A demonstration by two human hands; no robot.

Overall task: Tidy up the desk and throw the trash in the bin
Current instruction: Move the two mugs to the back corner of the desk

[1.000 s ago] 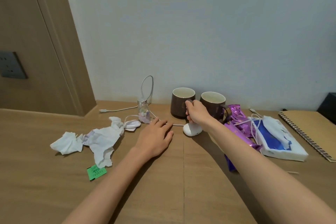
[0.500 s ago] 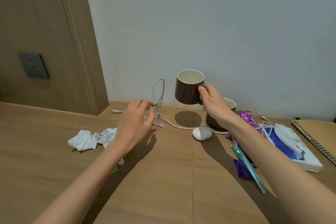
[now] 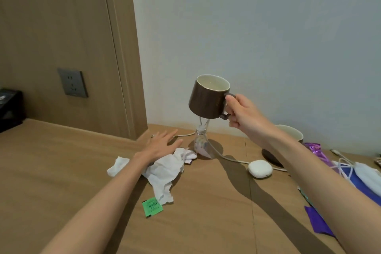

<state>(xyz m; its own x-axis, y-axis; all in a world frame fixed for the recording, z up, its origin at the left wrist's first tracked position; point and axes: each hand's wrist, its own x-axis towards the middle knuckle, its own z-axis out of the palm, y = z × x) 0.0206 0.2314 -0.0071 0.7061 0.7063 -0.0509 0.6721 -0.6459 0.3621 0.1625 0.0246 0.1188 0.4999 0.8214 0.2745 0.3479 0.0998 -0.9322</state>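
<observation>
My right hand (image 3: pixel 244 113) grips the handle of a brown mug (image 3: pixel 208 97) and holds it in the air above the wooden desk (image 3: pixel 61 161). A second brown mug (image 3: pixel 292 133) stands on the desk behind my right forearm. My left hand (image 3: pixel 160 145) lies flat with straight fingers over crumpled white tissues (image 3: pixel 165 169). A green paper slip (image 3: pixel 152 206) lies just in front of the tissues. Purple wrappers (image 3: pixel 315 149) lie at the right.
A small clear bottle (image 3: pixel 201 142) with a wire loop stands under the raised mug. A white oval device (image 3: pixel 260 168) with a cable lies beside it. A white mask (image 3: pixel 367 175) and cords lie on a blue pack far right. A black box (image 3: pixel 9 107) sits far left.
My right hand has lifted the mug off the desk and carried it left and up. My left hand rose from the desk, then came down flat onto the tissues.
</observation>
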